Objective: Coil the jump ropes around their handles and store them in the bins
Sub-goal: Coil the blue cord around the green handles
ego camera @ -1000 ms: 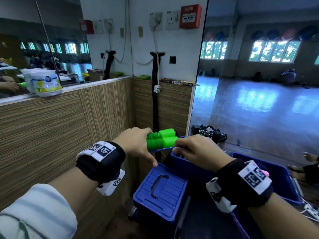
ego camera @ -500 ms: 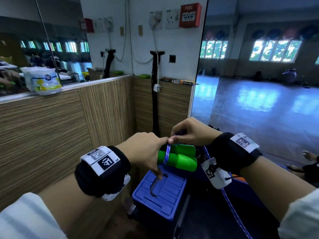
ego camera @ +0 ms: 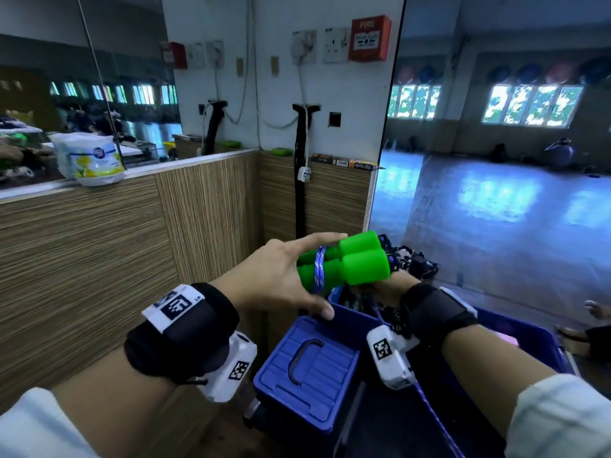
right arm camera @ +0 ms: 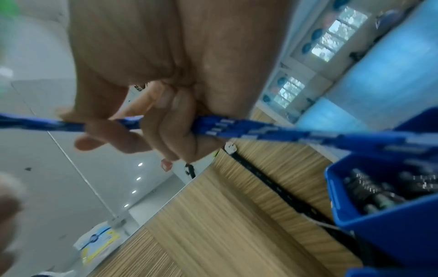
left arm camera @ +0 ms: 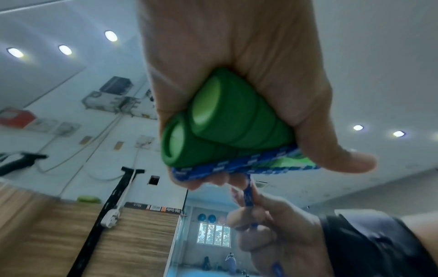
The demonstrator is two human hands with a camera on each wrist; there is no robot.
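- A red alarm box (ego camera: 369,38) on the white wall reads "FIRE" in white letters.
- Smaller print on the box's white panel is too blurred to read.
- The white packet's (ego camera: 90,159) round logo is unreadable.

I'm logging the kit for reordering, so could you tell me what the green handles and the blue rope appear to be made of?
The green handles look like soft foam or matte rubber: an even, dull surface with no glare, though the look leaves it open. The blue rope appears to be a braided textile cord, judging by its woven blue-and-white pattern.
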